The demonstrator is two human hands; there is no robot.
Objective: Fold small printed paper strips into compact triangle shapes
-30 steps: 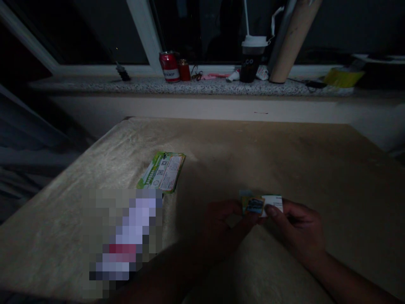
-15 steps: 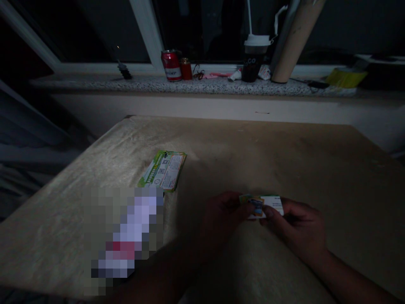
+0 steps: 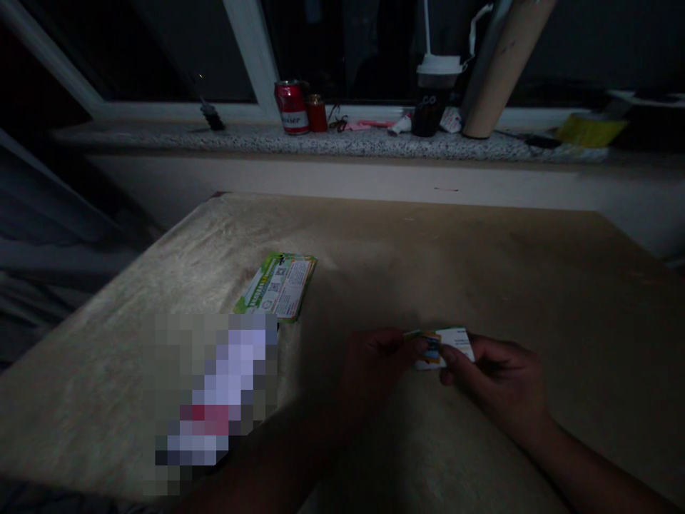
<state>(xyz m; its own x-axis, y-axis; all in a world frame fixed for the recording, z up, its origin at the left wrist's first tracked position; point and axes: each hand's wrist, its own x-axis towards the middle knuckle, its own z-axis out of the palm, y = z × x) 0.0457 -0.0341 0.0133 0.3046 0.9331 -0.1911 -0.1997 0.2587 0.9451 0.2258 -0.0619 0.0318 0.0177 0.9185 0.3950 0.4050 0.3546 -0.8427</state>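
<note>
Between my two hands, just above the table, is a small white card point(image 3: 454, 343) with dark print, and over its left part lies a small orange-edged sticker or picture point(image 3: 431, 347) with a blue middle. My left hand point(image 3: 377, 364) pinches the left end, its thumb on the picture. From the right, my right hand point(image 3: 500, 371) grips the card, thumb on top near the picture's right edge. Fingers behind the card are mostly hidden. Whether the picture is stuck to the card or loose, I cannot tell.
Left on the table point(image 3: 374, 243) lies a green and white printed card or leaflet point(image 3: 278, 285); a pixelated bright object point(image 3: 230, 385) is nearer me. The windowsill holds a red can point(image 3: 292, 108), a lidded cup point(image 3: 432, 100), a cardboard tube point(image 3: 506, 71) and a yellow item point(image 3: 589, 130).
The camera view has shifted slightly. Both hands still hold the card, tilted a little differently, with the right thumb slightly closer to the left one.
</note>
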